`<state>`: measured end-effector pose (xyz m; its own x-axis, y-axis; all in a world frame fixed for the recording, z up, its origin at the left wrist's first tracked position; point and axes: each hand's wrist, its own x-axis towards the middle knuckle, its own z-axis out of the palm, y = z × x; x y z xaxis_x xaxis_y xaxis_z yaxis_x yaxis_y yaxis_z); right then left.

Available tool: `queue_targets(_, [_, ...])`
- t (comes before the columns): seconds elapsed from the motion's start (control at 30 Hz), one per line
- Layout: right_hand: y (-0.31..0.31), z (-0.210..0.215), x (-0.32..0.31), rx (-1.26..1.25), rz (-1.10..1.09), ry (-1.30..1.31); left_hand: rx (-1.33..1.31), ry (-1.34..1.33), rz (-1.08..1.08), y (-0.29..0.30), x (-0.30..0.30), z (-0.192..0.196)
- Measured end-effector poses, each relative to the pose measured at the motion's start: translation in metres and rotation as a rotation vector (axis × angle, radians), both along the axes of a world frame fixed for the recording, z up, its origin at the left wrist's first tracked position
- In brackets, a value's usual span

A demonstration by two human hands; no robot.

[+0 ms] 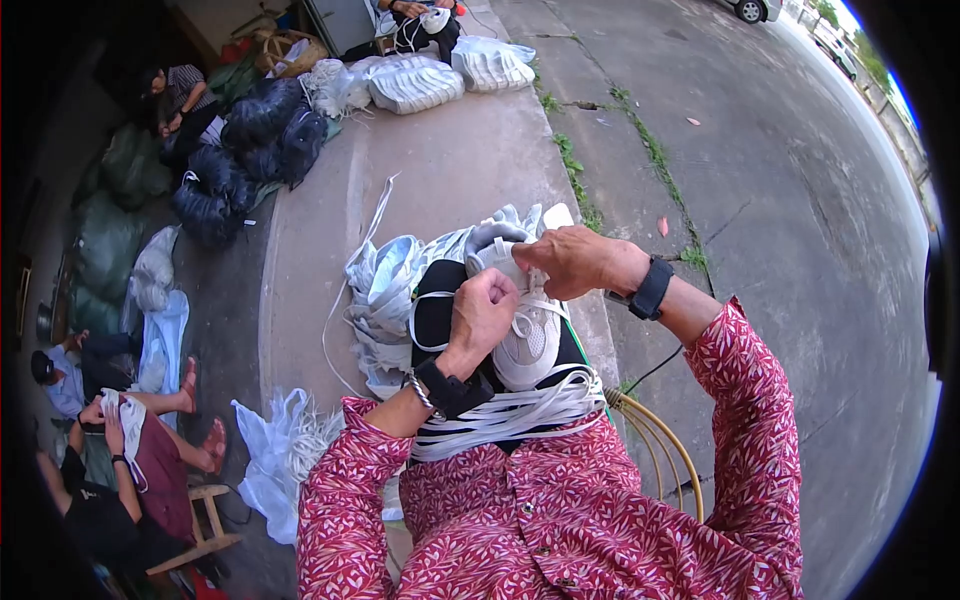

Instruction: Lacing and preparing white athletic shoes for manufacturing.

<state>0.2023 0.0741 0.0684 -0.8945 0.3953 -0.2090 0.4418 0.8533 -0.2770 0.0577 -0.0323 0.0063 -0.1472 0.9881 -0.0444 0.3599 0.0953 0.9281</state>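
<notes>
A white sneaker (528, 345) lies on my lap, toe toward me, with a white lace threaded through its eyelets. My left hand (482, 312) is closed on the lace at the shoe's left side. My right hand (572, 260) pinches the shoe's top end near the tongue. A bundle of loose white laces (510, 412) is draped across my lap below the shoe. More white sneakers (392, 285) are piled just beyond my knees. Both wrists wear black bands.
Other people sit at the left (130, 440) and far back (185, 95), handling shoes. Black bags (262, 130) and clear bags of white shoes (415, 82) lie on the concrete. A white plastic bag (270, 460) lies at my left; a cane chair rim (665, 445) curves at my right.
</notes>
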Motion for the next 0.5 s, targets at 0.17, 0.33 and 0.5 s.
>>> queue_targets(0.17, [-0.002, -0.013, 0.014, -0.017, -0.013, 0.156, 0.114, 0.169, 0.036, 0.017, 0.008, -0.004])
queue_targets(0.33, [-0.004, -0.023, 0.02, -0.001, -0.028, 0.289, 0.049, 0.289, -0.248, 0.036, 0.0, 0.001])
queue_targets(0.5, [-0.005, -0.023, 0.022, -0.049, -0.043, 0.346, 0.061, 0.41, -0.257, 0.032, 0.0, 0.012])
